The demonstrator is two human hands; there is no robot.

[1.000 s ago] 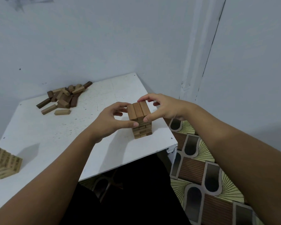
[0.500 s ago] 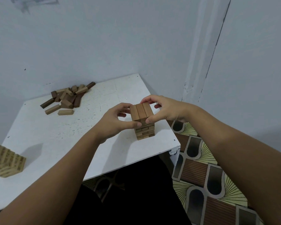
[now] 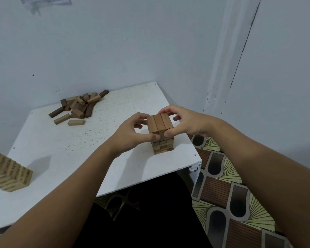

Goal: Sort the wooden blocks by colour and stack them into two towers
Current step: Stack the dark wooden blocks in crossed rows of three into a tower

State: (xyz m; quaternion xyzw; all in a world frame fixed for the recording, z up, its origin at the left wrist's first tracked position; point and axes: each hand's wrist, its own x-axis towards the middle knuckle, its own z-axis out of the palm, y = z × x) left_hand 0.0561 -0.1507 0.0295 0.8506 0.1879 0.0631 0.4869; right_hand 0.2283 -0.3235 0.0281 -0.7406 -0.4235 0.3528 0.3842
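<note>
A tower of brown wooden blocks (image 3: 161,140) stands near the right front corner of the white table (image 3: 64,154). Its top layer is three blocks side by side (image 3: 160,123). My left hand (image 3: 131,135) presses that layer from the left, thumb on the near end. My right hand (image 3: 184,122) clasps it from the right, fingers over the far end and thumb at the near end. A light-coloured tower (image 3: 8,172) stands at the table's left front. A loose pile of mixed dark and light blocks (image 3: 79,106) lies at the back.
The table sits in a corner, with pale walls behind and to the right. A patterned floor mat (image 3: 227,190) lies to the right of the table. My dark-clothed lap is below the table's front edge.
Both hands stay on the top layer of the brown tower, fingers shifting slightly. The view has tilted a little, so everything sits lower in the frame.
</note>
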